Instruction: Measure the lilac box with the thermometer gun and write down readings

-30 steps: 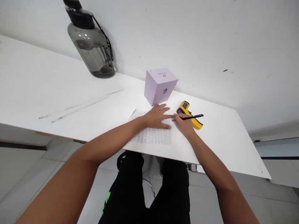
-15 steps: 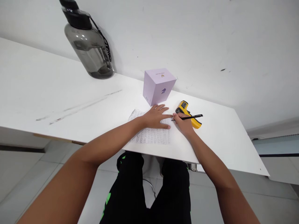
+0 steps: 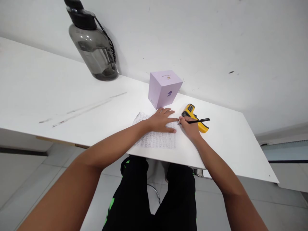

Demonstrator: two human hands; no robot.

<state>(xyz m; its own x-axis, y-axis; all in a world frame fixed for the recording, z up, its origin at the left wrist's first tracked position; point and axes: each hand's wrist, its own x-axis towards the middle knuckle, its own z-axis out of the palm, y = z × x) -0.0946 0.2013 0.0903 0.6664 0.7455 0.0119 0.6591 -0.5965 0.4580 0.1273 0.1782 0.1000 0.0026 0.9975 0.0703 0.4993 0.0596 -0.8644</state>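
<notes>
My left hand (image 3: pixel 161 121) lies flat with spread fingers on a thin whitish sheet (image 3: pixel 156 140). Dense rows of small grey marks cover the sheet; whether they are writing or a bubble-wrap texture, I cannot tell. My right hand (image 3: pixel 190 127) is closed around a slim black pen (image 3: pixel 201 120), its tip pointing down and left by the sheet's right edge. The left index fingertip is close to that tip. Just behind the right hand lies a yellow and black infrared thermometer gun (image 3: pixel 203 127), partly covered by the hand.
A lilac box (image 3: pixel 165 93) stands beyond my left fingertips, against the wall. Farther left is a large grey see-through water bottle (image 3: pixel 96 51) with a black lid. The white table (image 3: pixel 231 141) has dark streaks on its left side, and its front edge runs above my legs.
The view has shifted slightly, so the bottle and box appear a little farther right. Both hands hold nearly the same pose, with the pen still in the right one.
</notes>
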